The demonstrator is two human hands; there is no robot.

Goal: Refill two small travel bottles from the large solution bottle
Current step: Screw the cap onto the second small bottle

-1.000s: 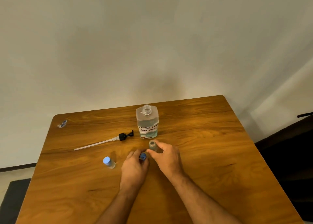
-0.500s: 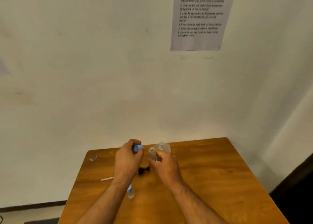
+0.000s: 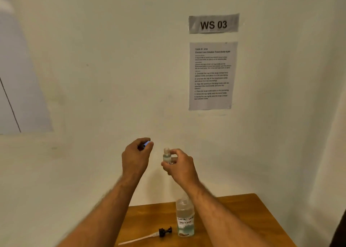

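Both hands are raised off the table — left hand (image 3: pixel 137 156) pinches the blue cap (image 3: pixel 147 144), right hand (image 3: pixel 180 167) grips the open travel bottle (image 3: pixel 166 155) upright. To cap well: keep it plumb, seat squarely, then twist. Big bottle (image 3: pixel 185 217) stands near the table's (image 3: pixel 234 207) far edge.

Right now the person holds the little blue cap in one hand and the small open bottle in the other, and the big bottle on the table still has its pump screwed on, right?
Not quite. The head view shows the large bottle open, its pump lying on the table beside it. The rest holds: the left hand pinches the blue cap, and the right hand holds the small open bottle.
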